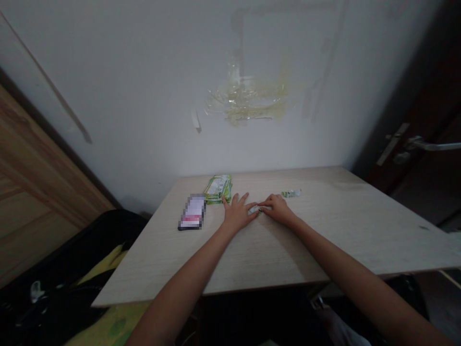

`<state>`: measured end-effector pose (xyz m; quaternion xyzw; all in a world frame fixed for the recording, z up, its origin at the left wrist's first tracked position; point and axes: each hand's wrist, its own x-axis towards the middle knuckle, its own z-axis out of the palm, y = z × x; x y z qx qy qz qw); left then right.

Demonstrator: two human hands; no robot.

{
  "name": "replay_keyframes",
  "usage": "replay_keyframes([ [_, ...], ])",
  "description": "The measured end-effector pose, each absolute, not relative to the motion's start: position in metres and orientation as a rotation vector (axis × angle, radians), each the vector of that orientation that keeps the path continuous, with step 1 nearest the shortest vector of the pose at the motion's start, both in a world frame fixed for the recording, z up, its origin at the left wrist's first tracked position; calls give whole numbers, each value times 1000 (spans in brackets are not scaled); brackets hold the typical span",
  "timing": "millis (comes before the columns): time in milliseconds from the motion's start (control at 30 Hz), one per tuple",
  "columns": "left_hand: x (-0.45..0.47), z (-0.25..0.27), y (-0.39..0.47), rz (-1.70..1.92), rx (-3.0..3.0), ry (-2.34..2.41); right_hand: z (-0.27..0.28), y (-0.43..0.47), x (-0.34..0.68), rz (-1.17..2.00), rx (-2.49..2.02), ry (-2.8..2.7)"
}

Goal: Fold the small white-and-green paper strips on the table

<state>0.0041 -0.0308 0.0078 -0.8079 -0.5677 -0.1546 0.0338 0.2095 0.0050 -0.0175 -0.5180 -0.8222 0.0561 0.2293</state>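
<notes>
A small folded white and green packet (254,209) lies on the table between my two hands. At its left side, my left hand (237,212) has its thumb and index finger on the packet, with the other fingers spread over the tabletop. My right hand (276,208) pinches the right end of the packet, its fingers bent together. Just beyond my left fingertips sits a stack of green and white packets (218,187). Another narrow green and white packet (291,193) lies past my right hand.
A phone (193,211) with a lit, blurred screen rests on the left of the pale wooden table (273,259). Behind rises a wall (144,96) with peeling tape (248,101). A dark door with a metal handle (432,145) stands at the right. Dark and yellow fabric lies lower left.
</notes>
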Motion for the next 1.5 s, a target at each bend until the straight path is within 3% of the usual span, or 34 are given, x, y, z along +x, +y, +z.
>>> replay_keyframes([
  [533, 5, 8, -33, -490, -2458, -1761, -5, 0, 213, 143, -1589, -2239],
  [1500, 5, -3, -26, -575, -2424, -1804, -11, -2, 211, -23, -1451, -2280],
])
